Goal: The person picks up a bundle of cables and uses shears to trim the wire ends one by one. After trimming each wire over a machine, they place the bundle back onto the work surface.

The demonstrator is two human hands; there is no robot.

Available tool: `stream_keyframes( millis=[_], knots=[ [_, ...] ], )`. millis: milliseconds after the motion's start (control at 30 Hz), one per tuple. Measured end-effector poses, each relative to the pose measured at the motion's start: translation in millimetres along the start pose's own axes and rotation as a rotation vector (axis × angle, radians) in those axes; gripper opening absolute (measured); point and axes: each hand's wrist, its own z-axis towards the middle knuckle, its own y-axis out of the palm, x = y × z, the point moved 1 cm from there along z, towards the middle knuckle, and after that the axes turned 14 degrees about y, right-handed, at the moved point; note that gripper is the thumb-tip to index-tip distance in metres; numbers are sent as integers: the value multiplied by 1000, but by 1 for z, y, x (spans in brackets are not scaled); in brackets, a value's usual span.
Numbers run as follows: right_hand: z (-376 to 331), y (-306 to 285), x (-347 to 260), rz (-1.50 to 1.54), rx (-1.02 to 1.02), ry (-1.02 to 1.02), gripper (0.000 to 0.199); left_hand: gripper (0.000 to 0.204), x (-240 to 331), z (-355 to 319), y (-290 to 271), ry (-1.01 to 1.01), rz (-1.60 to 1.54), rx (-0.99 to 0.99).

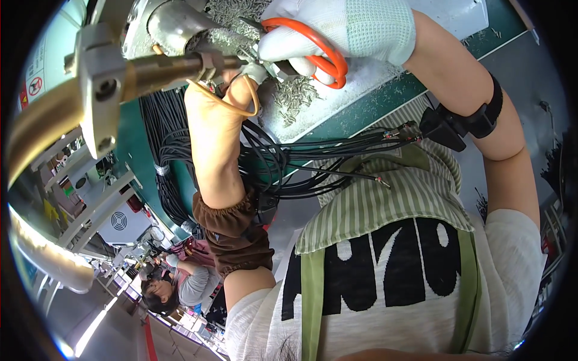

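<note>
My right hand (301,48), in a white knitted glove, is closed around the red loop handles (328,57) of a pair of scissors, whose dark blade end points left. My left hand (238,87) comes up from below, its fingertips pinched close to the right hand. White covering shows on a fingertip. What the left fingers hold is mostly hidden by a metal rod (168,69) and the right hand. Black cables (283,150) run beneath the left wrist and across my lap, with small metal ends (409,132).
Many small metal pieces (295,99) lie on a white sheet (361,90) over the green table (337,123). A thick cable bundle (159,132) lies left. A metal lamp-like head (180,27) stands at the back. Another person (180,283) sits at lower left.
</note>
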Motion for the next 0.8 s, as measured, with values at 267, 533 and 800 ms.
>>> stream_keyframes(
  millis=[267,533,800],
  knots=[
    [12,11,18,-447,286,-581,25,25,-6,-28,3,-66,-267,350],
    [-56,61,56,-512,591,-313,21,21,20,-69,46,63,116,216],
    [-73,68,45,224,40,118,23,45,20,-62,64,525,916,111]
  ],
)
